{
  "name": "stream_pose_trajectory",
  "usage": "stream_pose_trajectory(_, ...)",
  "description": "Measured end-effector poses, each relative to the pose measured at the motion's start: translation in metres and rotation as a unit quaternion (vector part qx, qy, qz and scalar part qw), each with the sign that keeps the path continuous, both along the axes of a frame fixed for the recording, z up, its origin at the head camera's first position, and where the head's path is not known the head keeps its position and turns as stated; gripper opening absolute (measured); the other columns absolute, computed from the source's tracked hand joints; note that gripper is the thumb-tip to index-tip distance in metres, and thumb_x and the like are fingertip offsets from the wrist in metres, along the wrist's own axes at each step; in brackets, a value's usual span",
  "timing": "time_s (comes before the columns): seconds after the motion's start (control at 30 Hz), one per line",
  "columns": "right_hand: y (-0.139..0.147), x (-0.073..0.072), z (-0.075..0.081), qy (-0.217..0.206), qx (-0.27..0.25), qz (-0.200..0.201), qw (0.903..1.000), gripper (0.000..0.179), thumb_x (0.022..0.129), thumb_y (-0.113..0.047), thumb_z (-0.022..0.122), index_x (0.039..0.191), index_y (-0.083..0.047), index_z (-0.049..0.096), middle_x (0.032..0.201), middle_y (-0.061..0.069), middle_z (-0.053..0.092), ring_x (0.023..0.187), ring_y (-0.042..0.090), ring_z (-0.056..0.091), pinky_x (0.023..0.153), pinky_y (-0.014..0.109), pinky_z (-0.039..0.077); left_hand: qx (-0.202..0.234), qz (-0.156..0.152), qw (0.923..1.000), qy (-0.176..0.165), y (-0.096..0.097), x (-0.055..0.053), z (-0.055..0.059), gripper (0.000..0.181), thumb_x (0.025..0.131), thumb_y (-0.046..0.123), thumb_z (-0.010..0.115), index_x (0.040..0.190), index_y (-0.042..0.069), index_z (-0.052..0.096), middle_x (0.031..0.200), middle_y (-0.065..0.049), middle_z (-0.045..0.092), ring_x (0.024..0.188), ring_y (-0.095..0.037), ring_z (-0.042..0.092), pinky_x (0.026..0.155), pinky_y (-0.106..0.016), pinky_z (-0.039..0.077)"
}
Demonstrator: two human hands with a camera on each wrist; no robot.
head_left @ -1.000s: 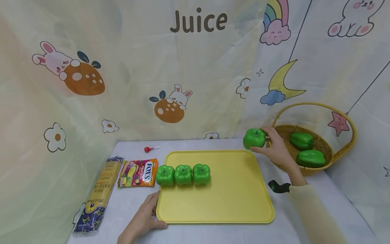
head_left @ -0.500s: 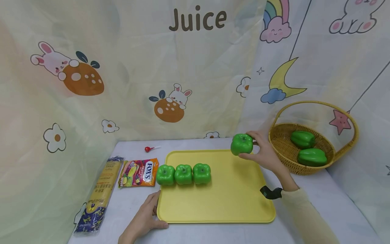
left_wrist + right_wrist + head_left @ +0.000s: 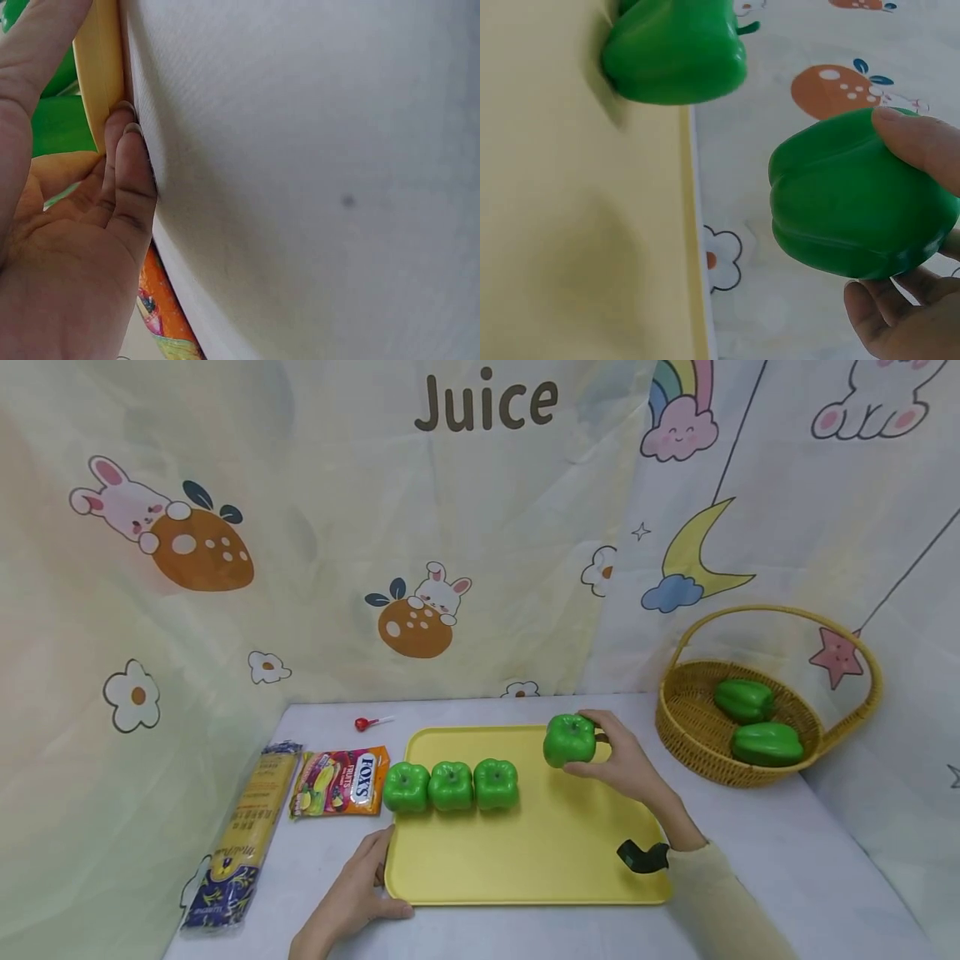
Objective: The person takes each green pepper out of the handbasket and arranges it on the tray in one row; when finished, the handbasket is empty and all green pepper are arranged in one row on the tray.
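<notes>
My right hand (image 3: 628,766) holds a green bell pepper (image 3: 568,742) above the right half of a yellow tray (image 3: 540,868). In the right wrist view, the thumb lies on one side of that bell pepper (image 3: 855,199) and the fingers on the other. Three more green bell peppers stand in a row on the tray's left part, the rightmost pepper (image 3: 496,784) nearest the held one. My left hand (image 3: 351,893) rests against the tray's front left corner. Its fingertips touch the tray's edge (image 3: 101,67) in the left wrist view.
At the right, a wicker basket (image 3: 675,735) with a tall handle holds two green bell peppers (image 3: 767,744). Left of the tray lie a candy bag (image 3: 340,782) and a long pasta packet (image 3: 243,835). A red lollipop (image 3: 363,724) lies behind them. Printed cloth walls enclose the table.
My right hand has carried the bell pepper leftward and nearer, from beside the basket to over the tray. The left hand stays at the tray's corner.
</notes>
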State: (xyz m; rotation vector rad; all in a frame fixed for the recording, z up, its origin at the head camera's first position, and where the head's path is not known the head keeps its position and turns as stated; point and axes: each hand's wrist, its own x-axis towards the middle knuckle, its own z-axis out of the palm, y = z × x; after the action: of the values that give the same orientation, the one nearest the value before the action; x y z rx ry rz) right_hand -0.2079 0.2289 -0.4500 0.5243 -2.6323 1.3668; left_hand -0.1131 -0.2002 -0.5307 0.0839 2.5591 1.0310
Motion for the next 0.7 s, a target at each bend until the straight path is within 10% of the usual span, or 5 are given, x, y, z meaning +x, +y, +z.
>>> stream_pose_trajectory(0.7,-0.017,0.007,-0.046,-0.051,-0.016,0.029,0.9982,0.08,0.074,-0.021,0.09,0.141,-0.009,0.046,0.139,0.013,0.053,0.125,0.036,0.056,0.1,0.052,0.052,0.0,-0.005,0.9999,0.009,-0.001,0.0,-0.001,0.131,0.053,0.051,0.093,0.159,0.013,0.028,0.154,-0.01,0.039,0.09,-0.013,0.048,0.068,-0.021,0.042)
